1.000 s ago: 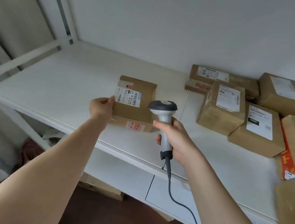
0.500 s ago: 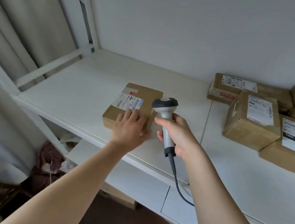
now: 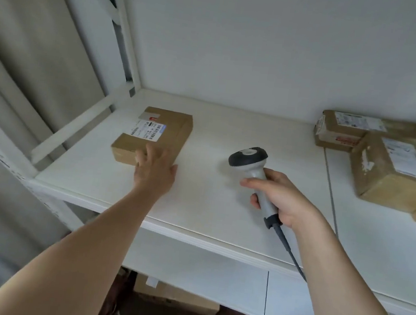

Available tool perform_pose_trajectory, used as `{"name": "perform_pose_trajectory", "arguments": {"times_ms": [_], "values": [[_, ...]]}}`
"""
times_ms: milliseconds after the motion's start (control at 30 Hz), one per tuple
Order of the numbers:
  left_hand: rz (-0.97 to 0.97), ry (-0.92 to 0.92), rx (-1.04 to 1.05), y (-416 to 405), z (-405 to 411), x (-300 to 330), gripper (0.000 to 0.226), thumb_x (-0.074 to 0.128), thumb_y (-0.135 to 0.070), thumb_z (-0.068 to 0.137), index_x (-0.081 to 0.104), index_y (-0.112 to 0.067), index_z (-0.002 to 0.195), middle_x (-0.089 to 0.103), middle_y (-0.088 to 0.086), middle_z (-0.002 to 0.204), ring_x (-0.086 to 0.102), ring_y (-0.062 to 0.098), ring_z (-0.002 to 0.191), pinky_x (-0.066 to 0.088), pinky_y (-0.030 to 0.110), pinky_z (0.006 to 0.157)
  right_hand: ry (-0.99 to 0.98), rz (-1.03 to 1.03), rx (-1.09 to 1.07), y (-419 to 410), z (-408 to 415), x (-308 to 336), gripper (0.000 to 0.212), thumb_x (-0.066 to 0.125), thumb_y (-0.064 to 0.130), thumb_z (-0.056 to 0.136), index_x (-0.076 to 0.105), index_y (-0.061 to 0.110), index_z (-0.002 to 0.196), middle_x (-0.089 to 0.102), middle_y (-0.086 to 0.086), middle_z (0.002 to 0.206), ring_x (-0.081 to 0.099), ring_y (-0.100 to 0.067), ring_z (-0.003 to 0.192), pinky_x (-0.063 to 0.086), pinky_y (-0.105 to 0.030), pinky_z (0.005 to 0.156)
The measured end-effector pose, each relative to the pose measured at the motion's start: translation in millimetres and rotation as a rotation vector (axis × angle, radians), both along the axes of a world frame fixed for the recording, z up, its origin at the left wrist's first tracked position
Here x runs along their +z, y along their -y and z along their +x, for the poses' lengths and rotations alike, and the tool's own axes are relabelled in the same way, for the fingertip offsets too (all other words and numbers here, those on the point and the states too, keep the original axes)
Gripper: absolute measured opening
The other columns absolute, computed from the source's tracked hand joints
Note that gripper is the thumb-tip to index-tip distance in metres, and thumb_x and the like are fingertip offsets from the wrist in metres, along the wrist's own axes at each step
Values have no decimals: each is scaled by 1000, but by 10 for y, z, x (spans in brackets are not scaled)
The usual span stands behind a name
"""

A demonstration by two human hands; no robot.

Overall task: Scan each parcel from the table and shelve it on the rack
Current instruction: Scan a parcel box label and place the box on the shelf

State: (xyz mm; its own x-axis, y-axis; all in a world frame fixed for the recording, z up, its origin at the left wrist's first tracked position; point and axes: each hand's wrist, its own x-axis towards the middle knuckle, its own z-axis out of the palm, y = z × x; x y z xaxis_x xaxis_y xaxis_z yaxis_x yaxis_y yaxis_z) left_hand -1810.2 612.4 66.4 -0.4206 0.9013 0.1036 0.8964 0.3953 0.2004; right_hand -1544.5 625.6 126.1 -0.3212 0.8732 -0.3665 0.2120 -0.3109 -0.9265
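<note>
Lying flat, the parcel [image 3: 156, 135] touches the left hand's [image 3: 155, 169] straight fingertips [image 3: 149, 150].

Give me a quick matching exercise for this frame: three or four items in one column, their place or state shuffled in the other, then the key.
Items:
1. scanner
2. flat parcel
3. left hand
4. parcel pile

States:
A. at the shelf's right end
B. flat on the shelf, label up
C. held in the right hand
D. fingers straight, touching the flat parcel's near edge

Pairs: 1-C, 2-B, 3-D, 4-A
</note>
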Motion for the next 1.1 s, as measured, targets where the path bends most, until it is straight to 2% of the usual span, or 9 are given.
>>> {"name": "perform_pose_trajectory", "arguments": {"times_ms": [67, 100, 200, 300, 433, 600, 800, 967, 1100], "values": [[88, 68, -23, -128, -105, 7, 53, 54, -35, 95, 34, -21, 142, 28, 20, 132, 26, 41, 127, 43, 51, 101, -39, -12, -34, -30, -13, -3, 15, 71, 10, 86, 67, 9, 100, 59, -12, 90, 49, -18, 53, 40, -28, 53], [127, 33, -38, -197, -143, -4, 52, 55, -34, 93, 36, -22, 141, 29, 20, 131, 27, 42, 127, 41, 52, 103, -52, -19, -48, -48, -9, 3, 17, 71, 10, 86, 67, 7, 102, 60, -14, 95, 49, -18, 53, 40, -28, 54], [37, -109, -123, -346, -206, -101, 43, 50, -39, 94, 44, -19, 132, 32, 14, 130, 29, 39, 128, 37, 48, 107, -25, -41, -32, -120, 19, 9, 30, 73, 11, 83, 65, 2, 110, 59, -16, 98, 50, -18, 54, 40, -31, 58], [21, -84, -99, -495, -306, -185, 48, 46, -42, 96, 41, -16, 136, 28, 11, 130, 23, 37, 133, 39, 45, 106, 3, -64, 23, -202, -26, 0, 35, 76, 13, 82, 64, 2, 113, 58, -17, 98, 50, -18, 54, 38, -32, 60], [-31, -44, -53, -764, -432, -171, 55, 44, -45, 97, 35, -15, 143, 24, 14, 138, 14, 37, 139, 41, 46, 102, 14, -68, 101, -275, -151, -6, 26, 73, 11, 84, 68, 8, 110, 61, -15, 101, 51, -16, 54, 42, -30, 58], [-74, 4, -21, -1090, -565, -159, 55, 43, -45, 98, 35, -11, 140, 22, 14, 139, 12, 42, 139, 42, 53, 99, 41, -92, 122, -333, -237, -65, 17, 71, 9, 86, 67, 8, 103, 65, -13, 102, 52, -15, 55, 48, -25, 53], [0, 111, 54, -1359, -696, -204, 53, 47, -40, 95, 38, -11, 138, 13, 17, 147, 4, 44, 141, 38, 58, 105, 48, -110, 78, -428, -204, -118, 15, 68, 12, 89, 67, 9, 104, 71, -8, 97, 52, -14, 55, 47, -22, 49], [64, 98, 80, -1449, -693, -175, 59, 49, -37, 94, 36, -7, 143, 20, 24, 147, 9, 44, 142, 16, 52, 118, 59, -106, 64, -473, -174, -144, 17, 67, 13, 90, 66, 9, 107, 73, -8, 100, 53, -12, 53, 48, -23, 51], [44, 133, 67, -1512, -780, -184, 69, 48, -39, 95, 21, -11, 152, 8, 19, 157, -4, 39, 147, 9, 52, 119, 42, -107, 59, -473, -160, -135, 14, 66, 13, 91, 66, 10, 105, 73, -8, 99, 53, -13, 52, 47, -22, 50]]}}
